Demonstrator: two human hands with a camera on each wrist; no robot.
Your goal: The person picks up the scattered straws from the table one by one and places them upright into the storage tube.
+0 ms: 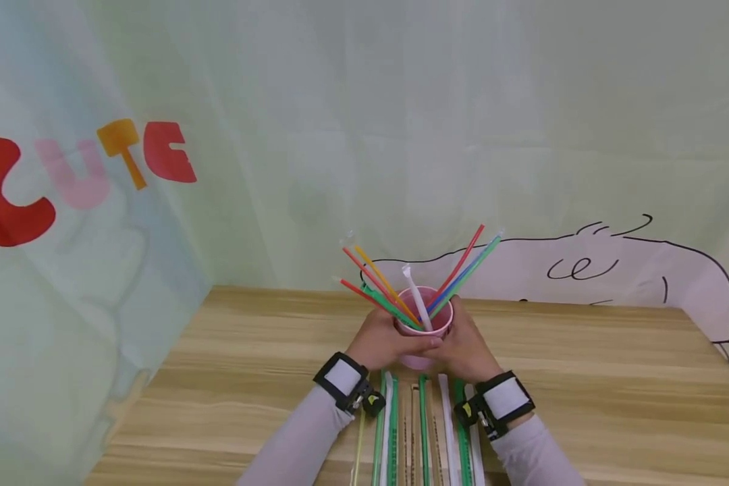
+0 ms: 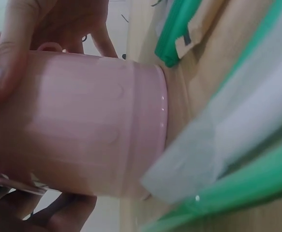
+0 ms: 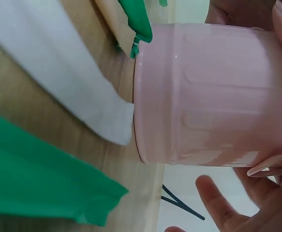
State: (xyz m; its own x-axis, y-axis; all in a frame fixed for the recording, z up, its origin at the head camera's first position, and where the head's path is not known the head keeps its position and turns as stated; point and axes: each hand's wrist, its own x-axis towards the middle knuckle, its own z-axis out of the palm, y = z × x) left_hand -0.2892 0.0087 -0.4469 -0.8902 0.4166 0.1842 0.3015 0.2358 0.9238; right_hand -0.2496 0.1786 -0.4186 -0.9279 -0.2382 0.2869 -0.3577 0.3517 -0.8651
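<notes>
A pink plastic cup (image 1: pixel 416 362) with small side handles stands upright at the middle of the wooden table. Several straws (image 1: pixel 424 307) lean out of it to both sides: red, orange, blue, green and one in white paper. My left hand (image 1: pixel 381 339) grips the cup from the left, thumb across the near side. From the right, my right hand (image 1: pixel 470 347) holds the same cup near its rim. The right wrist view shows some fingers (image 3: pixel 218 200) spread off the wall. Much of the far-side grip is hidden by the cup.
In front of the cup lies a row of straws in green (image 1: pixel 424 428), white (image 1: pixel 449 428) and brown (image 1: pixel 416 432) wrappers, with a thin yellow straw (image 1: pixel 359 445) at its left end. Their far ends come close to the cup's base. A printed curtain (image 1: pixel 279 169) hangs behind the table (image 1: pixel 237 378).
</notes>
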